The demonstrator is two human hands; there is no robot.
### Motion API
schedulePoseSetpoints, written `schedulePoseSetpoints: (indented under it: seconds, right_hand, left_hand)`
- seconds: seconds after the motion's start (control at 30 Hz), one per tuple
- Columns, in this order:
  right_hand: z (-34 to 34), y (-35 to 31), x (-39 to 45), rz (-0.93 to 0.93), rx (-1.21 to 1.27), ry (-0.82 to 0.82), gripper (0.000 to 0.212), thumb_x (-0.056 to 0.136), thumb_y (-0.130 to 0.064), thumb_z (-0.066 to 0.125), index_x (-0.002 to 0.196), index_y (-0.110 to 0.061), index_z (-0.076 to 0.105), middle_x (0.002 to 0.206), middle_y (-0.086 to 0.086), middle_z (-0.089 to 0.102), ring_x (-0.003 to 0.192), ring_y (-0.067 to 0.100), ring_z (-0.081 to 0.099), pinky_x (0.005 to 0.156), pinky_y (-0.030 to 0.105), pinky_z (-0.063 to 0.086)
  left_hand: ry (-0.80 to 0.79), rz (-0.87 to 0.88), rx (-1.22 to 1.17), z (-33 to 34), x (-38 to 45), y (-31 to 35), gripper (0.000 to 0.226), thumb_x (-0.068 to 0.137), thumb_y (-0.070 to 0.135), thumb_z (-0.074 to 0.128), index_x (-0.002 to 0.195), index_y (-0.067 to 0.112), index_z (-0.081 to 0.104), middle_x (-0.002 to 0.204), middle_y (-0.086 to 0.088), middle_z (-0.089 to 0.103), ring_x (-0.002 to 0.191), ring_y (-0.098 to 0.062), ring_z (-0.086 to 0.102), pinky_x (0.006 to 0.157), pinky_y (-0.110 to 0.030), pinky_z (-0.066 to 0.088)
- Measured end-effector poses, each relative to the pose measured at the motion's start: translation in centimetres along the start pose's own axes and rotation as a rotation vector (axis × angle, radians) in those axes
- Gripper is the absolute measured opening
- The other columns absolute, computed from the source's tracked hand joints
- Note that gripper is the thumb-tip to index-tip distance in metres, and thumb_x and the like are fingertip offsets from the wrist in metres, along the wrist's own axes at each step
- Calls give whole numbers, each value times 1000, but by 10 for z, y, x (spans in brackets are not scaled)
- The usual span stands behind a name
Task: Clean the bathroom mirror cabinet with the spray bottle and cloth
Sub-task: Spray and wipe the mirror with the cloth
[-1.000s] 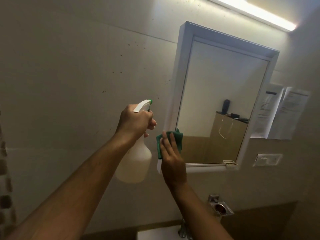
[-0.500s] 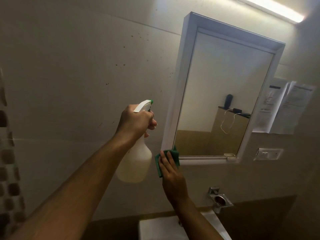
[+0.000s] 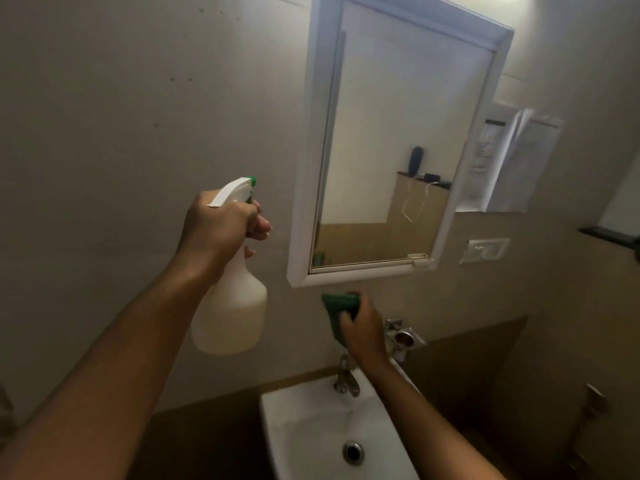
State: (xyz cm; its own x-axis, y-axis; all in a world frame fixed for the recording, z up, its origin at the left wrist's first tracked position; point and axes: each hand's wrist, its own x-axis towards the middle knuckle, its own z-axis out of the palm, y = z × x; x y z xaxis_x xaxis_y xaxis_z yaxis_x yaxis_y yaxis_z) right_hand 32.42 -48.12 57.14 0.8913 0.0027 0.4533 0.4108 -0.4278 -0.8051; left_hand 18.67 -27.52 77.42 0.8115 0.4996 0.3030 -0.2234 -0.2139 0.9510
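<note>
Spray bottle raised at centre left, cloth held just below the mirror cabinet.

One mirror cabinet [image 3: 398, 133] fills the upper centre of the frame, its white surround fixed to the wall and its glass surely fragile, so it wants light, flat pressure. One white sink [image 3: 304, 424] sits at bottom centre with one tap [image 3: 344, 377] above it. One translucent spray bottle [image 3: 230, 306] hangs at centre left, well apart from the cabinet; it looks stiff plastic, part full and fairly light, best held at the neck under the trigger, where the left hand [image 3: 216, 230] is curled round it. One green cloth [image 3: 341, 306], soft and limp, sits just below the cabinet's lower edge, bunched in the right hand [image 3: 363, 327], whose fingers clutch it. Two sheets of paper [image 3: 505, 157] hang at the right.
</note>
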Motion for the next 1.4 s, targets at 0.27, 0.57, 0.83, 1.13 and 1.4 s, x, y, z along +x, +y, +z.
schedulePoseSetpoints:
  seconds: [0.27, 0.57, 0.83, 1.13, 1.4]
  right_hand:
    - [-90, 43, 66, 554, 33, 194, 22, 93, -9, 53, 102, -19, 71, 109, 10, 67, 74, 14, 60, 57, 20, 53]
    - [-118, 22, 133, 669, 377, 289, 35, 72, -22, 80, 97, -5, 64, 104, 14, 66, 86, 29, 68, 56, 37, 60]
    - [-109, 10, 149, 720, 231, 298, 25, 85, -26, 71, 91, -7, 56, 97, 13, 62, 79, 28, 63, 41, 28, 47]
    - [-115, 15, 146, 629, -49, 234, 33, 89, -45, 62, 89, -13, 58, 106, 15, 63, 91, 32, 61, 63, 39, 57]
    - [-138, 19, 110, 563, -81, 259, 51, 83, -68, 57, 90, -17, 57, 88, 7, 61, 78, 23, 62, 72, 39, 59]
  left_hand:
    - [-28, -54, -9, 3, -5, -22, 21, 83, 6, 52, 95, 9, 68, 84, -10, 76, 81, -23, 76, 60, -31, 51]
    - [-39, -62, -29, 11, -2, -30, 20, 86, 5, 52, 97, 8, 67, 84, -11, 75, 81, -23, 74, 58, -30, 49]
    - [-32, -79, -2, 13, 3, -36, 19, 83, 4, 52, 93, 10, 67, 84, -11, 75, 81, -22, 74, 59, -29, 48]
    - [-37, -82, 0, 17, -2, -38, 16, 86, 6, 52, 91, 12, 66, 82, -10, 75, 79, -23, 74, 58, -29, 48]
    - [-75, -69, 6, 14, -20, -40, 19, 88, 8, 55, 102, 9, 68, 87, -10, 75, 82, -23, 74, 57, -28, 49]
